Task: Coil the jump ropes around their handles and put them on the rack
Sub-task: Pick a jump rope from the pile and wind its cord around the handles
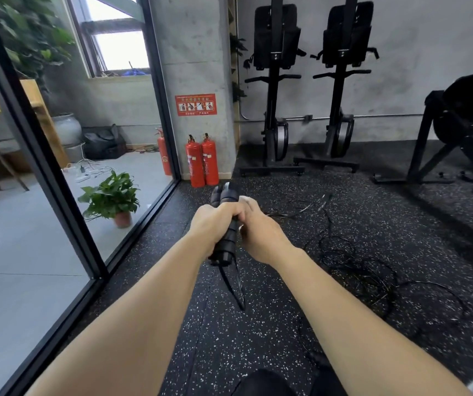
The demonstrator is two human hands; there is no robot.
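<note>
Black jump-rope handles sit bundled in our left hand, whose fingers curl round them above the speckled floor. Our right hand grips them too. More ropes lie tangled on the floor to our right.

A single head-worn wide-angle view — it faces forward and down, close above the left hand, right hand and jump rope handles, the speckled floor beyond.

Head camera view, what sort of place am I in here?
Most likely a gym: speckled rubber floor, two upright exercise machines against the wall, loose jump ropes tangled on the floor, and the left hand gripping jump rope handles.
</note>
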